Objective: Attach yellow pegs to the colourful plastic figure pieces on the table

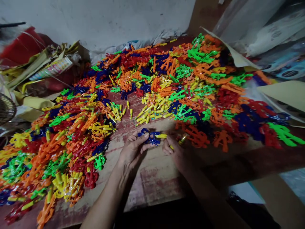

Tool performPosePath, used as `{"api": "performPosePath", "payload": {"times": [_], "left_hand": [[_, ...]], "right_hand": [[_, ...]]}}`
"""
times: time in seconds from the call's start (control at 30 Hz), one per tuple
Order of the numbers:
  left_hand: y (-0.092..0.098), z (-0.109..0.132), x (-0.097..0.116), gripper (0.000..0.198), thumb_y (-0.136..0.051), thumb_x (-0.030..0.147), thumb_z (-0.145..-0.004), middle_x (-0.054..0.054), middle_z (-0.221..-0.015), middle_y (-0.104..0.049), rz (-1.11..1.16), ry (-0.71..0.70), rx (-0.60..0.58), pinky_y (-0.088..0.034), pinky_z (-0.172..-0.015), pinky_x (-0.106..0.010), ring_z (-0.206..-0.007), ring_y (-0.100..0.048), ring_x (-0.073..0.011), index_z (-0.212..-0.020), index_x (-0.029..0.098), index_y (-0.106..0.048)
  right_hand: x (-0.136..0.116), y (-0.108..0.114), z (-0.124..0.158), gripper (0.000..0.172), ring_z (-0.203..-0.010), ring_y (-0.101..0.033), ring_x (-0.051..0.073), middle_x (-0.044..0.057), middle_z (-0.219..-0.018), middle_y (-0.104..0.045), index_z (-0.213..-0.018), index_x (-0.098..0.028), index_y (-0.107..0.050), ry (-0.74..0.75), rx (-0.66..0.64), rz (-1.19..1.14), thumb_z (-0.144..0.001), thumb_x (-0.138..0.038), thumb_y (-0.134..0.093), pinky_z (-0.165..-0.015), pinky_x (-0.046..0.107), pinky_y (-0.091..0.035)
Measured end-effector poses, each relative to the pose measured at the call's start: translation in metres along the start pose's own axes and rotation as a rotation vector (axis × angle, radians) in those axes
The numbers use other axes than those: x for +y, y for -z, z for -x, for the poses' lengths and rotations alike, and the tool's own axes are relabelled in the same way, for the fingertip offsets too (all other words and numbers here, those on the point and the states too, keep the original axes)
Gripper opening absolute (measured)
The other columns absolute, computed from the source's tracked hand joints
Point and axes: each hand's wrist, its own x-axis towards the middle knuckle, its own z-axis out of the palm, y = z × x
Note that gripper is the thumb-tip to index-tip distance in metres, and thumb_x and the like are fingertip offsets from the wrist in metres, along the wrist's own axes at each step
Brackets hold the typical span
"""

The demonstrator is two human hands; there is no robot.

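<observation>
smudged pale wall (133, 22) | worn reddish table (164, 181) | dim light

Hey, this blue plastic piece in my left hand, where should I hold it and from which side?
Grip the blue piece by its wide left end, I'd say, coming from the left, thumb on top: its narrow prongs point right, toward the yellow tube at your right hand.

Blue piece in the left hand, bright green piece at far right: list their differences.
The blue piece is dark, the green piece far brighter. The left hand holds the blue piece; the green piece lies at the right end of the pile. A yellow tube shows at the blue piece's end; none shows on the green piece. Both look plastic.
</observation>
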Motion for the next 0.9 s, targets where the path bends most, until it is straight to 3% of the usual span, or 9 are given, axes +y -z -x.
{"api": "performPosePath", "payload": {"times": [0.27,0.47,0.67,0.8,0.9], "left_hand": [[0.003,0.001,-0.007,0.019,-0.080,0.010,-0.075,-0.007,-0.091,-0.073,-0.001,-0.029,0.006,-0.063,-0.065,-0.021,-0.074,-0.072,-0.0147,-0.090,0.010,-0.068],[0.005,0.000,-0.013,0.021,-0.083,0.015,-0.073,-0.004,-0.080,-0.072,-0.068,-0.084,0.000,-0.064,-0.069,-0.025,-0.069,-0.071,-0.0142,-0.087,0.011,-0.067],[0.011,-0.004,-0.016,0.014,-0.076,0.009,-0.077,-0.005,-0.083,-0.072,0.047,0.039,-0.011,-0.065,-0.070,-0.027,-0.071,-0.071,-0.0151,-0.087,0.010,-0.066],[0.012,-0.003,-0.014,0.012,-0.072,0.009,-0.082,-0.010,-0.093,-0.075,0.031,0.005,0.023,-0.065,-0.067,-0.025,-0.075,-0.073,-0.0171,-0.093,0.009,-0.067],[0.010,-0.002,-0.014,0.017,-0.074,0.008,-0.080,-0.011,-0.100,-0.075,0.011,0.007,0.029,-0.065,-0.066,-0.024,-0.078,-0.074,-0.0180,-0.096,0.009,-0.067]], "right_hand": [[-0.006,-0.010,0.007,0.034,-0.036,-0.023,0.005,-0.011,-0.043,-0.035,-0.078,-0.020,-0.060,-0.039,0.023,0.002,-0.073,-0.052,-0.073,-0.040,0.022,-0.021],[-0.002,-0.007,0.007,0.038,-0.037,-0.021,0.003,-0.010,-0.046,-0.039,-0.072,-0.018,-0.060,-0.113,0.019,-0.058,-0.071,-0.052,-0.076,-0.040,0.022,-0.022],[-0.003,-0.011,0.009,0.035,-0.039,-0.021,0.003,-0.011,-0.051,-0.040,-0.083,-0.019,-0.067,-0.163,0.048,-0.142,-0.067,-0.047,-0.080,-0.042,0.021,-0.022],[-0.003,-0.009,0.008,0.030,-0.040,-0.023,0.003,-0.007,-0.057,-0.049,-0.082,-0.019,-0.066,-0.118,0.071,-0.056,-0.071,-0.046,-0.075,-0.042,0.022,-0.022],[-0.004,-0.007,0.009,0.027,-0.039,-0.024,0.004,-0.009,-0.048,-0.040,-0.074,-0.019,-0.062,-0.090,0.078,-0.008,-0.075,-0.045,-0.072,-0.043,0.023,-0.023]]}}
